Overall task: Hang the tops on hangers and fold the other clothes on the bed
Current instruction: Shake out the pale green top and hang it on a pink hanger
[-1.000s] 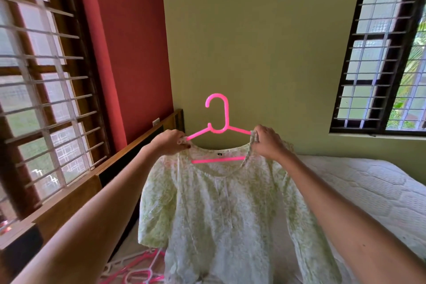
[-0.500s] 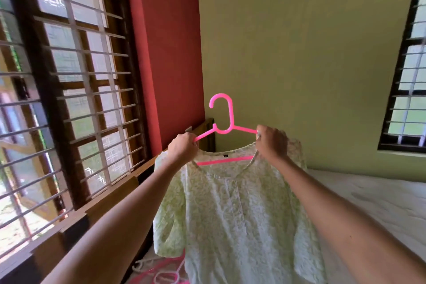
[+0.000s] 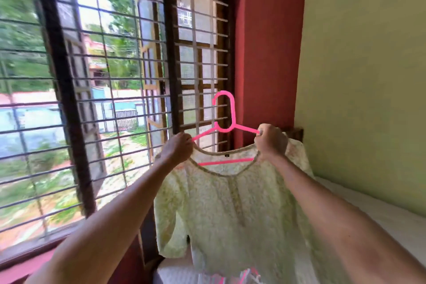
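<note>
A pale green printed top (image 3: 230, 210) hangs on a pink plastic hanger (image 3: 227, 120), held up in front of me. My left hand (image 3: 178, 148) grips the top's left shoulder together with the hanger's left arm. My right hand (image 3: 272, 140) grips the right shoulder and the hanger's right arm. The hanger's hook stands upright, level with the window grille. The hanger's lower bar shows through the neckline. The white mattress of the bed (image 3: 391, 219) lies at the lower right.
A large barred window (image 3: 103, 99) with a dark wooden frame fills the left. A red wall section (image 3: 267, 53) and a green wall (image 3: 368, 76) stand behind. More pink and white hangers (image 3: 232, 278) lie on the bed at the bottom edge.
The view has swung left toward the barred window, and both hands have carried the top on its hanger leftward with it. The grip has not changed.
</note>
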`<state>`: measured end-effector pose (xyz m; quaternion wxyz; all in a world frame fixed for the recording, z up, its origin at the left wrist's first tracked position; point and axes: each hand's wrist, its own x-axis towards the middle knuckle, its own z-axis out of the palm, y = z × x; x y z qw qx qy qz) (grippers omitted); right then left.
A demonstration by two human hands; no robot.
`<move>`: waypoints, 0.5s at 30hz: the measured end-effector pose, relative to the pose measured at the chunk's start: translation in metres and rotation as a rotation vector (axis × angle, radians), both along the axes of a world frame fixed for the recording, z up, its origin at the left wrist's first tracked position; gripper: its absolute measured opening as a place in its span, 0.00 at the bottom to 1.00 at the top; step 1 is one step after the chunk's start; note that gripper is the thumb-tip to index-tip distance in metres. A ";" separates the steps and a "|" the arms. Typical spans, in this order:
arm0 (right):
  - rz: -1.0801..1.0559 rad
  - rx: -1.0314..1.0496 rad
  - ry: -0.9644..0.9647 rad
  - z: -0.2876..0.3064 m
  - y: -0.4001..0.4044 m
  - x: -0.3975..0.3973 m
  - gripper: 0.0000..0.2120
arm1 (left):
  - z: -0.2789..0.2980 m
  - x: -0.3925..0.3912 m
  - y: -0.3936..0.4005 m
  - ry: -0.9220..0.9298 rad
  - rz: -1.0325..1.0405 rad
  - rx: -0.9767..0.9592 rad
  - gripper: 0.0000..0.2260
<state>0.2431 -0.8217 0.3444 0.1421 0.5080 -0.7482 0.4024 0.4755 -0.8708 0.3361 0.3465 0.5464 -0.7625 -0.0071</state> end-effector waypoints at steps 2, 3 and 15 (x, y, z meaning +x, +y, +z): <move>0.076 0.005 0.009 0.004 -0.008 0.037 0.10 | 0.005 0.041 0.011 -0.016 0.077 0.003 0.09; 0.103 0.007 0.021 0.006 -0.010 0.054 0.10 | 0.009 0.059 0.016 -0.016 0.103 0.014 0.08; 0.580 0.035 -0.039 0.031 -0.012 0.346 0.11 | 0.032 0.344 0.112 0.045 0.312 0.025 0.07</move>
